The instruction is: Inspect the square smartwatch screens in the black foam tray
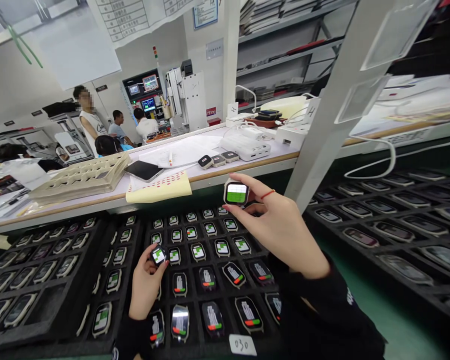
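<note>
My right hand [264, 215] pinches a smartwatch body [236, 193] by its edges, raised in front of the shelf. Its lit screen is white on top and green below. Lower on the left, my left hand [148, 280] has thumb and fingers closed on another strapless smartwatch [158, 255] with a green and white screen, just over the tray. Under both hands lies a black foam tray [221, 280] with rows of watches in its pockets. The farther rows show green and white blocks; nearer ones, such as this watch [249, 314], show text with red and green at the bottom.
A white card marked 030 [242, 345] lies at the tray's front. More watch trays stand left and right. The shelf holds a phone [144, 170], several small watches, a white charging box [245, 146] and a moulded tray [78, 177]. A slanted post [322, 115] rises at right. People sit and stand beyond.
</note>
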Available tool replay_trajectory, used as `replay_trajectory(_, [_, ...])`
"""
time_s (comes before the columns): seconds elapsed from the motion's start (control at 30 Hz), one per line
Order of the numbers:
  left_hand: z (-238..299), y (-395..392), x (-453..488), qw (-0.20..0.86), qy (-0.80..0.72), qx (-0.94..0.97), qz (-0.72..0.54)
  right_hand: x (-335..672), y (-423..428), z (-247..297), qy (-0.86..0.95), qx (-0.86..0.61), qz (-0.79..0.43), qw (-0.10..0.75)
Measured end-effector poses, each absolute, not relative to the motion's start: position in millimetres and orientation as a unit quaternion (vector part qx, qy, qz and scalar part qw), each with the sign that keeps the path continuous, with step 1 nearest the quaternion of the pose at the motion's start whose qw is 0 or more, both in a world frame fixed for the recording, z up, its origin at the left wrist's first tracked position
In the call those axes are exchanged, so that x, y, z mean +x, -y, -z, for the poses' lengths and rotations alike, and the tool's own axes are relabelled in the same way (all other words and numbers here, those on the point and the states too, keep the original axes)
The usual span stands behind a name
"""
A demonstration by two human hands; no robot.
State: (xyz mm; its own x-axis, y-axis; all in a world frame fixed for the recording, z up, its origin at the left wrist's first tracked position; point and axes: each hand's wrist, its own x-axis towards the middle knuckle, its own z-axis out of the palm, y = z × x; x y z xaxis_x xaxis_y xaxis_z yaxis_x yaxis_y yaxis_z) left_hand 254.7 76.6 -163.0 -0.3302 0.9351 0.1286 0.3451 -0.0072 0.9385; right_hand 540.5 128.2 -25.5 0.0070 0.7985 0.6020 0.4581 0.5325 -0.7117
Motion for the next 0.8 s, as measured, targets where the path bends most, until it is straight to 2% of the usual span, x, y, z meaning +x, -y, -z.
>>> replay_trajectory(0.27, [158.2, -77.4, 257.4, 0.298, -0.639, 0.488, -0.515, 540.3, -127.8, 24.6, 0.683, -0.451, -0.189, 0.543])
replay_trajectory(0.43, [159.2, -77.2, 257.2, 0.299, -0.643, 0.487, -0.51, 533.5, -133.7, 29.6, 0.646, -0.384, -0.338, 0.566])
replay_trajectory(0.53, [162.0, -77.8, 255.8, 0.299, -0.641, 0.486, -0.514, 526.9, -137.2, 33.0, 0.632, -0.332, -0.444, 0.542])
replay_trajectory(0.8, [162.3, -77.1, 258.1, 0.308, -0.635, 0.473, -0.528, 518.5, -132.9, 39.0, 0.621, -0.278, -0.545, 0.49])
